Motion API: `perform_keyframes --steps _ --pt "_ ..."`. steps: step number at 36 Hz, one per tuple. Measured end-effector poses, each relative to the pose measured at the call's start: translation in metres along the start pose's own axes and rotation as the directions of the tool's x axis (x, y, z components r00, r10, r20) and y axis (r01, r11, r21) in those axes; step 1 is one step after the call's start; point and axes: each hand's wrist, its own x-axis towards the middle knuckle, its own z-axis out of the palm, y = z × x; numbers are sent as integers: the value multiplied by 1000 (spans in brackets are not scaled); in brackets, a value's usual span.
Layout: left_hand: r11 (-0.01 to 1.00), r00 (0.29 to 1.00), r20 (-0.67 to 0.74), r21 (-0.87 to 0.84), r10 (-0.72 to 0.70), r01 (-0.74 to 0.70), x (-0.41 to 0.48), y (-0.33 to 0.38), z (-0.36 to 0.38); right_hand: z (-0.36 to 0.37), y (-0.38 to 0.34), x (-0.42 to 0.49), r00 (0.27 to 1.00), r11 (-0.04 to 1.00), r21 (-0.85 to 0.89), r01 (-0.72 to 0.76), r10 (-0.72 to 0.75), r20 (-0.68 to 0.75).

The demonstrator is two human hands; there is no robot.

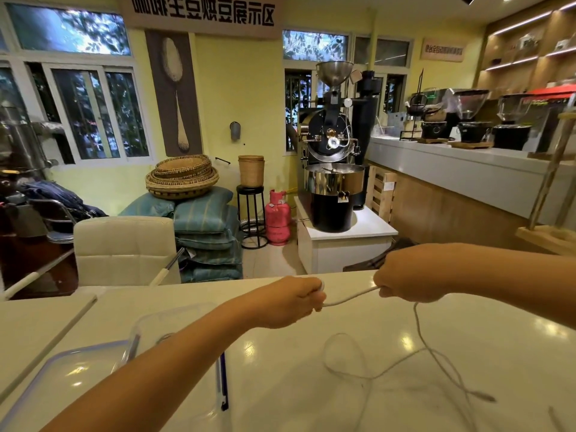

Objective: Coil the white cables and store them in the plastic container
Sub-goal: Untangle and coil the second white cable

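Spanning the foreground: table, bearing all items. Risk, as judged: slack cable is lying on it in crossed loops, so pulling it in quickly could be tightening a knot, or dragging the plug off the near edge.
Container: clear, sitting at left, partly hidden under the left forearm; no cable is showing inside.
Lid: blue-rimmed, lying just beside it.
Left hand: fisting one end of the cable.
Right hand: curling round it, stretching a short span between both hands.
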Motion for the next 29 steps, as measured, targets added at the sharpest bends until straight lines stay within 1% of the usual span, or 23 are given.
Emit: perform_keyframes --steps 4,6,9,12,14,18,20,23,26,28,29 --pt "986 991 133 -164 -17 39 -6 -1 3 3 12 1 992 992 -122 -34 19 -128" --pt "963 990 143 -267 0 38 -8 -2 2 5 17 1 977 979 -197 -62 20 -212" --pt "919 990 143 -392 22 36 -9 -2 0 5 20 2 948 928 -338 -156 45 -314" --pt "868 990 144 -492 9 63 -8 -2 2 1 22 0 906 891 -380 -248 74 -417" --pt "831 992 129 -551 -7 78 -7 -3 3 -2 24 -1 875 897 -343 -279 90 -476" --pt "739 993 116 -669 -7 83 -7 -1 5 -4 30 3 824 923 -250 -291 110 -555" --pt "702 992 120 -709 24 69 -9 4 6 -3 34 7 796 931 -220 -291 108 -596" --pt "629 987 123 -777 106 29 -14 14 6 -1 40 12 750 952 -160 -261 96 -654" --pt "596 975 111 -802 194 -28 -19 28 4 0 43 20 708 981 -46 -186 101 -699" --pt "602 963 99 -795 251 -75 -23 38 2 -1 40 26 681 989 122 -82 145 -718" --pt "609 957 88 -787 275 -103 -24 42 0 -2 37 29 669 971 236 -21 189 -719"
